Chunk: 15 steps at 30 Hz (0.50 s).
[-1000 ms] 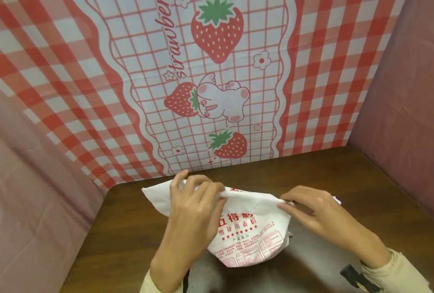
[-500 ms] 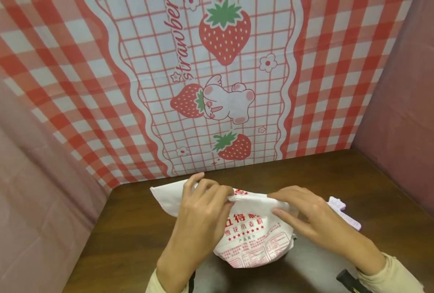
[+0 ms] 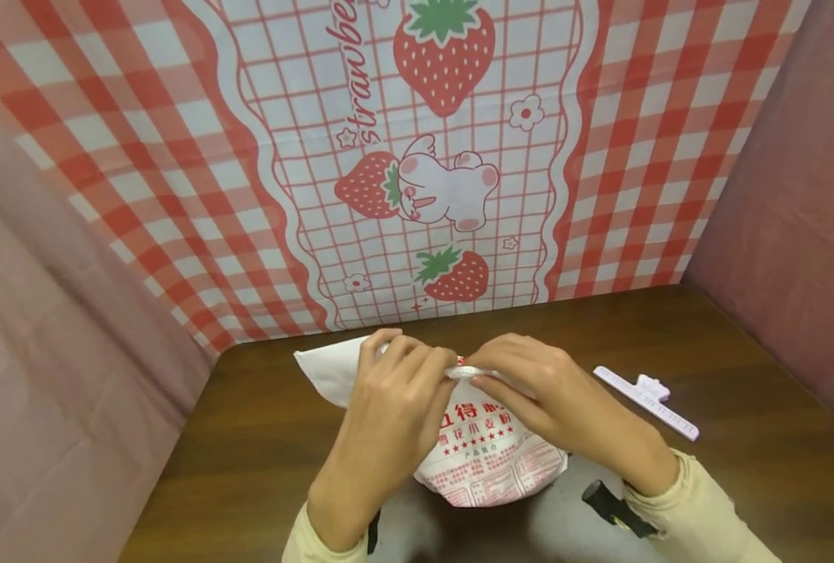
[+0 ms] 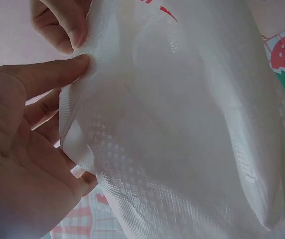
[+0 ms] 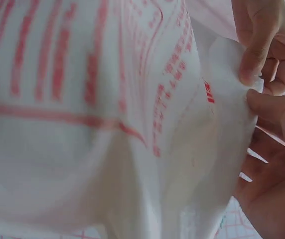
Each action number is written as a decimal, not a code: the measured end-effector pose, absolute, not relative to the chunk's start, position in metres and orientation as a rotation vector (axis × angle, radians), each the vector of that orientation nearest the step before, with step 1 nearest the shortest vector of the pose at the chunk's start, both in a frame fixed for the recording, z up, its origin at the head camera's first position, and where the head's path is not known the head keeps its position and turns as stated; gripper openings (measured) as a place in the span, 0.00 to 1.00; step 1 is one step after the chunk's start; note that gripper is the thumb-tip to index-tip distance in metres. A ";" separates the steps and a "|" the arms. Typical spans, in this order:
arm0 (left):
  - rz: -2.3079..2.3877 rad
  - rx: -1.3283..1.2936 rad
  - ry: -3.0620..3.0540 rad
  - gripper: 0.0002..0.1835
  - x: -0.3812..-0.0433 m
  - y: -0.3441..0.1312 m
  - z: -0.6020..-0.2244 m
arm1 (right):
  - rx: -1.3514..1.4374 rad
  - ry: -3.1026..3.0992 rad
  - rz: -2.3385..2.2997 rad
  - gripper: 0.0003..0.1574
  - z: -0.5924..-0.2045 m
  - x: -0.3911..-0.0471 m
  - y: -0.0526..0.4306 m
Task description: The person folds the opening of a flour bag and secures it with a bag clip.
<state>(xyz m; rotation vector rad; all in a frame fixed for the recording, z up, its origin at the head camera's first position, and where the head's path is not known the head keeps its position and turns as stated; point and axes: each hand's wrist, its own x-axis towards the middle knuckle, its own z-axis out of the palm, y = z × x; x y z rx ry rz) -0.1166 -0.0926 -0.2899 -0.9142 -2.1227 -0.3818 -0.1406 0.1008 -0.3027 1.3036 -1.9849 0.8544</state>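
Observation:
A white woven flour bag (image 3: 494,469) with red printing stands on the table in front of the person. My left hand (image 3: 396,407) pinches its top edge near the middle, thumb on the near side, as the left wrist view shows (image 4: 38,114). Close beside it, my right hand (image 3: 551,383) pinches the rolled or folded rim of the bag between thumb and fingers. In the right wrist view both thumbs nearly meet at the rim, the right hand (image 5: 277,144) lower. A loose white corner of the bag sticks out to the left of the left hand.
A pale purple sealing clip (image 3: 645,400) with ruler-like marks lies on the brown table (image 3: 734,375) right of the bag. A strawberry-patterned cloth (image 3: 452,195) hangs behind the table, and pink cloth hangs at both sides.
My right hand has slid left along the bag's top edge, from its right corner to beside the left hand. The purple clip, hidden before behind that hand, now shows fully.

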 end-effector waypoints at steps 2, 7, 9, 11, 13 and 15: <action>-0.379 -0.932 -2.120 0.05 -0.117 -0.091 -0.292 | 1.303 -1.973 0.878 0.14 -0.305 -0.140 0.102; -0.343 -0.975 -2.109 0.06 -0.117 -0.089 -0.293 | 1.298 -1.947 0.864 0.15 -0.310 -0.141 0.104; -0.334 -0.979 -2.109 0.07 -0.117 -0.089 -0.292 | 1.305 -1.933 0.855 0.14 -0.311 -0.142 0.104; -0.337 -0.981 -2.108 0.07 -0.117 -0.090 -0.291 | 1.312 -1.925 0.859 0.14 -0.312 -0.143 0.103; -0.341 -0.983 -2.115 0.06 -0.117 -0.091 -0.291 | 1.309 -1.927 0.862 0.14 -0.312 -0.144 0.103; -0.349 -0.989 -2.121 0.06 -0.117 -0.092 -0.290 | 1.295 -1.944 0.849 0.13 -0.312 -0.143 0.104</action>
